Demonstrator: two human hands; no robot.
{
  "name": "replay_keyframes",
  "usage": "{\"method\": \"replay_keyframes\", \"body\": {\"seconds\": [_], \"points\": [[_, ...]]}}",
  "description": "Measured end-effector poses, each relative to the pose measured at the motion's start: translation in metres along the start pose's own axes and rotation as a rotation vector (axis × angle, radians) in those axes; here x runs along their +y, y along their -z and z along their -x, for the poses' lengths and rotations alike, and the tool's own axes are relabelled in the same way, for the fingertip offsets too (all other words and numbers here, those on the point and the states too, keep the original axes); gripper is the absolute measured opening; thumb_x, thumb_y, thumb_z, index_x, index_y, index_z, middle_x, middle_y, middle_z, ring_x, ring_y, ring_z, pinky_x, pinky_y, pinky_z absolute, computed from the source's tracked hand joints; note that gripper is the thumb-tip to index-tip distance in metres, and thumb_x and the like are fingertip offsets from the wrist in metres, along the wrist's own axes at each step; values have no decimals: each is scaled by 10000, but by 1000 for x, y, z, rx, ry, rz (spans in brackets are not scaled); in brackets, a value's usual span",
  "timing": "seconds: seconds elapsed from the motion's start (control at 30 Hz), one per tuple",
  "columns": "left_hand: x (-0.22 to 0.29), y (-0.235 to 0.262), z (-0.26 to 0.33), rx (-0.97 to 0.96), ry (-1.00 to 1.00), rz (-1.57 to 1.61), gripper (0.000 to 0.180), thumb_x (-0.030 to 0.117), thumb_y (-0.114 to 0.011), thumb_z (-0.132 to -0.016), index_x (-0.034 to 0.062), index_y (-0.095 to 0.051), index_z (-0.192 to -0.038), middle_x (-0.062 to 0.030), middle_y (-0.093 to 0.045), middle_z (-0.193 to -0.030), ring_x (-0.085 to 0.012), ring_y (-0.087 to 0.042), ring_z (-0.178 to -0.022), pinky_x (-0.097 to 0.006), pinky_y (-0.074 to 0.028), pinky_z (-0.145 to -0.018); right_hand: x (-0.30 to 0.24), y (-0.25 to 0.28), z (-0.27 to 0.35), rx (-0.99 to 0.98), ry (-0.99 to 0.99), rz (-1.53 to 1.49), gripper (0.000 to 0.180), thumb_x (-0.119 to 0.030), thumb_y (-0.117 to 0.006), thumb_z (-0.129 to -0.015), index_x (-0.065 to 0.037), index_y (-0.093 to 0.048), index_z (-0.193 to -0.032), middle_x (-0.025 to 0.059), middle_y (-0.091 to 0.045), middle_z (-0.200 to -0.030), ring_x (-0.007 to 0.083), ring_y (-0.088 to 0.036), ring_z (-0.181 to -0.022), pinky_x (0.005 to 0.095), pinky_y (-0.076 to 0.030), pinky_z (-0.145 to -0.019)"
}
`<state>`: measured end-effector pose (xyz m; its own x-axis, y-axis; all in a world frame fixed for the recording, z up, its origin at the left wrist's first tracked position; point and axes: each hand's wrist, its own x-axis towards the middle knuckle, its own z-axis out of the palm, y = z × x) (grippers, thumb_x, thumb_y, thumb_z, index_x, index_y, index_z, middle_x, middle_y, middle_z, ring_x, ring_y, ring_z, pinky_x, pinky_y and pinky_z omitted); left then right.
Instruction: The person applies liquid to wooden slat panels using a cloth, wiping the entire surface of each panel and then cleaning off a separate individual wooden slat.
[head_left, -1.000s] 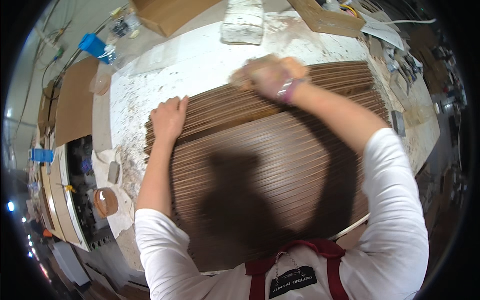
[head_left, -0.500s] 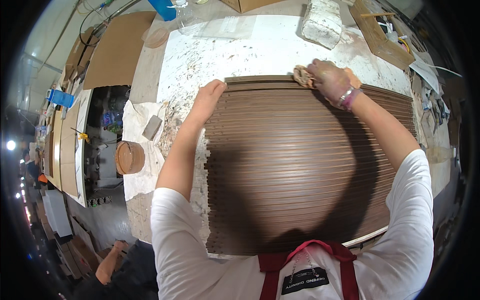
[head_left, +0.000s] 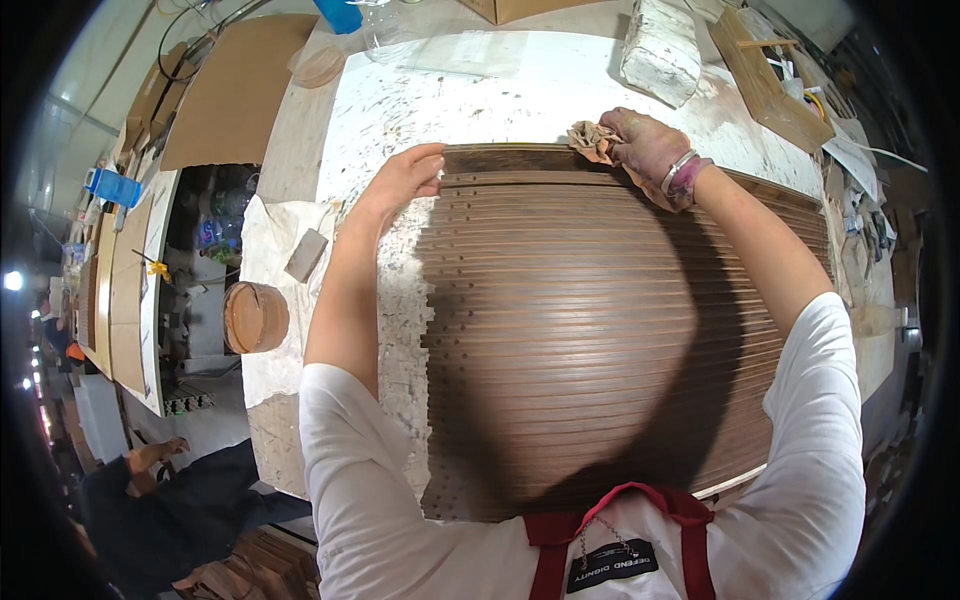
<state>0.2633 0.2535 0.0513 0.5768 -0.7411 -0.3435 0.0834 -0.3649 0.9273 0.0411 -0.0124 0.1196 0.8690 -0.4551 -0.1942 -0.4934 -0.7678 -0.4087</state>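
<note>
Dark brown wooden slats (head_left: 570,330) lie side by side across the table in front of me, with small holes along their left ends. At the far edge, one slat (head_left: 510,161) shows a broad, darker face. My left hand (head_left: 403,182) has its fingers curled round that slat's left end. In my right hand (head_left: 648,158) is a crumpled tan rag (head_left: 594,141), pressed against the far slat right of its middle. Stains mark the right hand, and its wrist wears a bracelet. The rag covers part of the slat.
Left of the slats, a sanding block (head_left: 305,255) and a tub of brownish liquid (head_left: 254,317) rest on white cloth (head_left: 272,375). A paint-spattered white block (head_left: 660,55) and a wooden tray (head_left: 770,80) stand at the far right. Another person (head_left: 175,510) is at lower left.
The far slat now shows a wider dark face. My right hand and the rag have shifted slightly left; my left hand has also moved a little left. The other person has moved further into view.
</note>
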Motion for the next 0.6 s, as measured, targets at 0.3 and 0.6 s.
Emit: {"method": "replay_keyframes", "body": {"seconds": [0.3,0.6], "points": [[3,-21,-7,170,-213,-312,312,171,-743,-817,-16,-684,-1061,-46,-659,-860,-121,-573,-763,-265,-468,-719,3,3,12,20,179,167,311,-173,-624,-897,-112,-573,-1198,86,-569,-1149,288,-576,-1072,364,-449,-931],[92,-58,106,254,-544,-415,244,141,-723,-821,15,-677,-1025,-59,-671,-851,-130,-596,-794,-267,-477,-752,6,64,94,333,404,372,498,-90,-809,-655,-107,-613,-1112,99,-661,-1017,319,-625,-985,388,-518,-825]]}}
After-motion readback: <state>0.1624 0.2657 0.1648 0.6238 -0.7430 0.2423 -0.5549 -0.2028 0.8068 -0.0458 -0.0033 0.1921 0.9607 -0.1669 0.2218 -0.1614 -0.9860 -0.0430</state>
